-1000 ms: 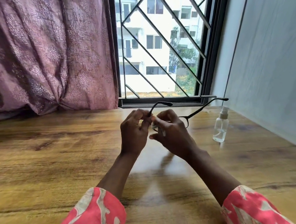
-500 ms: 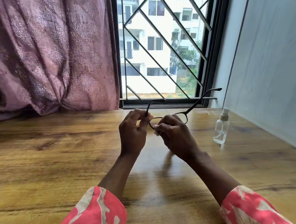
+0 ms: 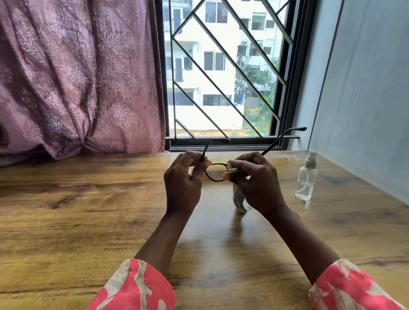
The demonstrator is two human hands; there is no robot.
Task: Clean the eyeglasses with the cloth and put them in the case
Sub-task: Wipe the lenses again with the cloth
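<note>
Dark-framed eyeglasses (image 3: 215,172) are held above the wooden table, temples unfolded and pointing away toward the window. My left hand (image 3: 183,182) pinches the frame at its left hinge. My right hand (image 3: 255,180) holds a pale grey-green cloth (image 3: 239,198) pressed on the right lens; the cloth's loose end hangs down below the hand. The left lens shows between my hands; the right lens is hidden by cloth and fingers. No eyeglass case is in view.
A small clear spray bottle (image 3: 306,178) stands on the wooden table (image 3: 83,222) to the right of my hands, near the grey wall (image 3: 374,96). A barred window (image 3: 222,70) and a mauve curtain (image 3: 67,74) run along the table's far edge.
My hands have drawn apart, exposing the left lens. The cloth now hangs visibly below my right hand, which has shifted to the right lens. The glasses have levelled.
</note>
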